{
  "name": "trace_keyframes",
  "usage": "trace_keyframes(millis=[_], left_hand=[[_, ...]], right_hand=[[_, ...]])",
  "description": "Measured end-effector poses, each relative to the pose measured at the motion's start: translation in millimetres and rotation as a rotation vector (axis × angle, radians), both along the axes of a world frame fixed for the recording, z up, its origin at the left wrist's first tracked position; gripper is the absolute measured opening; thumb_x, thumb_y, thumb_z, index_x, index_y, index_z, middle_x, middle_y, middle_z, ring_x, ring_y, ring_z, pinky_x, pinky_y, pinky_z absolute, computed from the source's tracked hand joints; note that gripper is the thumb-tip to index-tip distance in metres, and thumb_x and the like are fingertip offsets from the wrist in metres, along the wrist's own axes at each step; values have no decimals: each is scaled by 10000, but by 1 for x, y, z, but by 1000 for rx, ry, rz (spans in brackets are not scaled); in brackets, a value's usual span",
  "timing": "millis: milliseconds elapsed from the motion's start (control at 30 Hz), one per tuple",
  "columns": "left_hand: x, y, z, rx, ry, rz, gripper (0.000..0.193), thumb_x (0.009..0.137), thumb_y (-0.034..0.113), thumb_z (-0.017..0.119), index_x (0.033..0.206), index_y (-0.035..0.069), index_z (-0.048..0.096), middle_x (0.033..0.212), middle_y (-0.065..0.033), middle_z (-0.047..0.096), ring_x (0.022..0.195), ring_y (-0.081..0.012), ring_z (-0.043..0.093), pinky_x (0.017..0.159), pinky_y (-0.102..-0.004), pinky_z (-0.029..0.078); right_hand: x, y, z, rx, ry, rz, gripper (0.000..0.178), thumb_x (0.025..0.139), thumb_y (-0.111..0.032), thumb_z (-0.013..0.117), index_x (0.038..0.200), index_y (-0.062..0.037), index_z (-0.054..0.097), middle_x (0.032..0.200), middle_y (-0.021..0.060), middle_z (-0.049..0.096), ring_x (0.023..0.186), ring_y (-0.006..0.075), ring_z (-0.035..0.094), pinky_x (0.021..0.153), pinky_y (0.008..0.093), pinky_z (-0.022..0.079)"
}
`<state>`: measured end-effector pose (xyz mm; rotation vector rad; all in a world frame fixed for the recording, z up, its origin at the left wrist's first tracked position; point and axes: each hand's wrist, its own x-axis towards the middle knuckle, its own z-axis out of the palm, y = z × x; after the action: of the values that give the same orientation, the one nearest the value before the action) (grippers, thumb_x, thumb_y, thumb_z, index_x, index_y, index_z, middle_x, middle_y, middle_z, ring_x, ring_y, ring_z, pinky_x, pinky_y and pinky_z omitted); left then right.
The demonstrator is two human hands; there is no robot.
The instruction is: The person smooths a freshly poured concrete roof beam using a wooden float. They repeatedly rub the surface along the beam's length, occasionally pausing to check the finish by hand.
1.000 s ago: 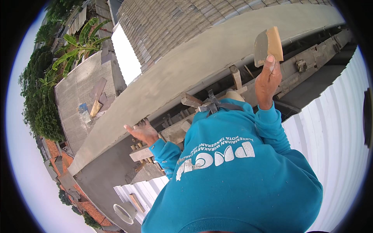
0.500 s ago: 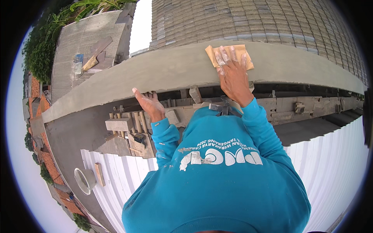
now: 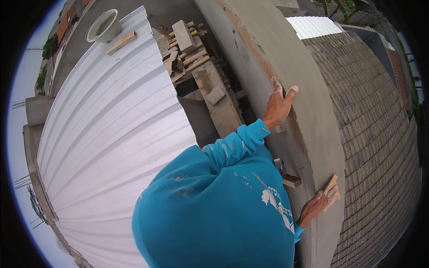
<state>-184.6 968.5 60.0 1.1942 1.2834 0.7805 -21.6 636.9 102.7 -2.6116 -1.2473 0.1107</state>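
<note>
A smooth grey plastered wall [image 3: 308, 89] runs from the top of the view down to the lower right. My right hand [image 3: 313, 207] presses a tan, folded-looking sheet [image 3: 332, 192] onto the wall's top; I cannot tell its exact material. My left hand [image 3: 279, 106] is farther up along the wall, at its near edge. Its thumb and fingers are apart, it holds nothing, and the fingers are smeared with pale plaster.
White corrugated roofing [image 3: 111, 120] spreads to my left, with a bucket [image 3: 104, 27] and a wood strip [image 3: 121, 43] on it. Beside the wall lie planks [image 3: 219, 111], bamboo poles [image 3: 196, 62], a grey block [image 3: 184, 36] and a dark gap. Tiled roofing [image 3: 371, 134] lies beyond the wall.
The view has swung round to the left, so the wall now runs steeply down the picture. My right hand and the sheet appear lower right; my left hand rests at the wall's edge.
</note>
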Motion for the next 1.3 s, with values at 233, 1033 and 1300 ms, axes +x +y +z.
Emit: trace_keyframes(millis=[233, 1033, 1300], left_hand=[[11, 0, 2, -52, -127, 28, 1063, 978, 626, 448, 1503, -211, 55, 1580, -393, 156, 1508, -414, 195, 1228, -390, 193], [-7, 0, 1, -274, -572, 31, 930, 1007, 663, 378, 1589, -17, 122, 1658, -197, 160, 1535, -342, 154, 1243, -507, 100], [-2, 1, 17, -208, -585, 23, 1002, 987, 737, 246, 1595, -23, 11, 1668, -212, 72, 1541, -356, 109, 1241, -495, 98]], right_hand=[[-14, 158, 2, 60, -39, 354, 449, 1059, -179, 409, 1492, -89, 484, 1601, 132, 370, 1515, 383, 227, 1214, 573, 156], [-20, 289, 4, 40, 51, 838, 583, 980, -141, 525, 1544, -244, 419, 1647, 61, 280, 1531, 368, 182, 1223, 624, 109], [-75, 503, -36, 267, -52, 1032, 470, 1068, -313, 376, 1525, -221, 436, 1607, 38, 360, 1523, 325, 216, 1239, 581, 147]])
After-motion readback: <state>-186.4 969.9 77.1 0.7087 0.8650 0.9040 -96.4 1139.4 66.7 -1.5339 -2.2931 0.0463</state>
